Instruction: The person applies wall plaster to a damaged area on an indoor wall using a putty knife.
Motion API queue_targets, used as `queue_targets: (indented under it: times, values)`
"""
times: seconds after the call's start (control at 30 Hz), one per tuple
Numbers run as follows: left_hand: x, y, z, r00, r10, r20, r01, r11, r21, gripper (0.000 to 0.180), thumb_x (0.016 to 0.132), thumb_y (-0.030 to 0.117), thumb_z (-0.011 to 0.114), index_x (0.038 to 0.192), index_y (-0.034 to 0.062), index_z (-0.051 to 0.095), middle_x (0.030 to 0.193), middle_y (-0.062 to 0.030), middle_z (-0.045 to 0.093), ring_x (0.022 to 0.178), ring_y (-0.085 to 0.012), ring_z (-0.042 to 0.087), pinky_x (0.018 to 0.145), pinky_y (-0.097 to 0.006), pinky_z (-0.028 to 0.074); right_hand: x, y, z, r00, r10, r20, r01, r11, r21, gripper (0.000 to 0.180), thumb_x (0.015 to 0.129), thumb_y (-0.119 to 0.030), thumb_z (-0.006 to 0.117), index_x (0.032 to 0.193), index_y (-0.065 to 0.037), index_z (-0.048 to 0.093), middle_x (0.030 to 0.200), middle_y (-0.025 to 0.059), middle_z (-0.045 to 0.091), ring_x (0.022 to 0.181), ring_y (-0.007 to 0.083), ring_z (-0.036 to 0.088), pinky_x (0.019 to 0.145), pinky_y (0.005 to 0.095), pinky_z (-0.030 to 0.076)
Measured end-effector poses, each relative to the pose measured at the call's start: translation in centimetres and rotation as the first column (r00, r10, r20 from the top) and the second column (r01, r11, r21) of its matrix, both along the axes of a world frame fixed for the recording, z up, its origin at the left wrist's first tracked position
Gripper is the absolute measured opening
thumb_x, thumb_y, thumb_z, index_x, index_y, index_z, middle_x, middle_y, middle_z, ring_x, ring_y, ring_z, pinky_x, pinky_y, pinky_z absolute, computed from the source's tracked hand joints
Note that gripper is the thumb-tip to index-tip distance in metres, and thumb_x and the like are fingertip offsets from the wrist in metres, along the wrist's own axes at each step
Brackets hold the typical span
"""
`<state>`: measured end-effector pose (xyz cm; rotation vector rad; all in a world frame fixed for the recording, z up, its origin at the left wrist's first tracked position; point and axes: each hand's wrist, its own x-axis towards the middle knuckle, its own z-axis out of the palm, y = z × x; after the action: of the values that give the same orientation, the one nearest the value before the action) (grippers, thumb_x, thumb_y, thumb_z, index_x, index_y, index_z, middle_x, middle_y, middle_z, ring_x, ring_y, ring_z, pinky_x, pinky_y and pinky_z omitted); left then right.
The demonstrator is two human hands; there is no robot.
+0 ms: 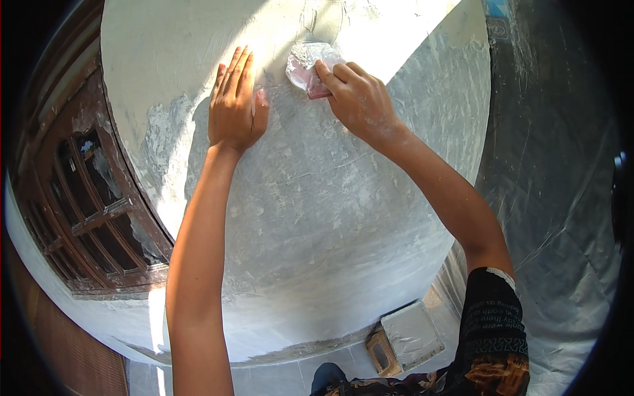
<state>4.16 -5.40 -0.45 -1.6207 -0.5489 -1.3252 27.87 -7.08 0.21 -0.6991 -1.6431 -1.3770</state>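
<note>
A white plastered wall (317, 198) fills the middle of the view, part sunlit and part in shade. My left hand (234, 105) lies flat on it, fingers together and pointing up, holding nothing. Just to its right my right hand (356, 99) presses a small pinkish pad (305, 66), dusted white, against the wall. The pad's lower right part is hidden under my fingers.
A dark wooden window frame (92, 211) with small panes sits in the wall at the left. Clear plastic sheeting (555, 185) hangs at the right. On the tiled floor below lie a plaster-coated flat board (413, 333) and a brown wooden float (382, 353).
</note>
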Motion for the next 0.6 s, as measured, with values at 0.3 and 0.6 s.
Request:
queue_targets:
  times: [0.3, 0.6]
  values:
    - [1.1, 0.2, 0.0, 1.0, 0.013, -0.002, -0.013, 1.0, 0.01, 0.06, 0.086, 0.017, 0.044, 0.143, -0.0026, 0.043, 0.151, -0.0191, 0.043, 0.145, -0.031, 0.036, 0.121, -0.048, 0.024, 3.0, 1.0, 3.6, 0.989, -0.133, -0.062, 0.135, 0.991, 0.021, 0.034, 0.093, -0.003, 0.06, 0.125, 0.004, 0.062, 0.104, 0.0137, 0.07, 0.098, 0.0248, 0.067, 0.076, 0.0344, 0.061]
    - [1.3, 0.1, 0.2, 0.999, 0.025, -0.033, -0.026, 1.0, -0.017, 0.061, 0.086, 0.016, 0.045, 0.144, -0.0015, 0.042, 0.153, -0.0196, 0.039, 0.146, -0.032, 0.032, 0.121, -0.048, 0.022, 3.2, -1.1, 5.2, 0.982, -0.039, -0.185, 0.036, 0.999, -0.017, 0.036, 0.092, -0.009, 0.062, 0.127, 0.001, 0.062, 0.1, 0.0157, 0.07, 0.089, 0.0264, 0.069, 0.075, 0.0364, 0.059]
